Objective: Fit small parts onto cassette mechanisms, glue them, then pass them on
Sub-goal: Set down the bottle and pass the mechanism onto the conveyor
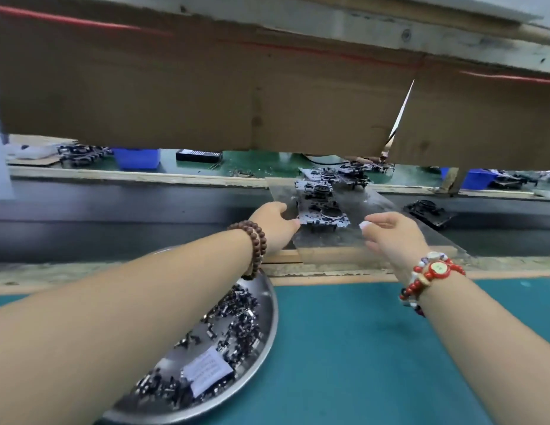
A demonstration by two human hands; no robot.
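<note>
Several cassette mechanisms stand in a row on a grey plate [359, 207] that bridges the dark conveyor. The nearest mechanism [324, 217] is metal with black parts. My left hand [275, 225] touches its left edge with the fingertips, fingers bent toward it. My right hand [390, 231] hovers just right of it, apart from it, pinching a small white thing [364, 225] between thumb and finger. A round steel tray [267, 305] with several small dark parts and a paper label sits under my left forearm.
A low cardboard and wood shelf [267, 96] hangs over the conveyor [114, 210]. One black mechanism [428, 211] lies on the belt to the right. Blue bins [135, 157] and more mechanisms stand on the far bench. A teal mat [344, 348] covers my bench.
</note>
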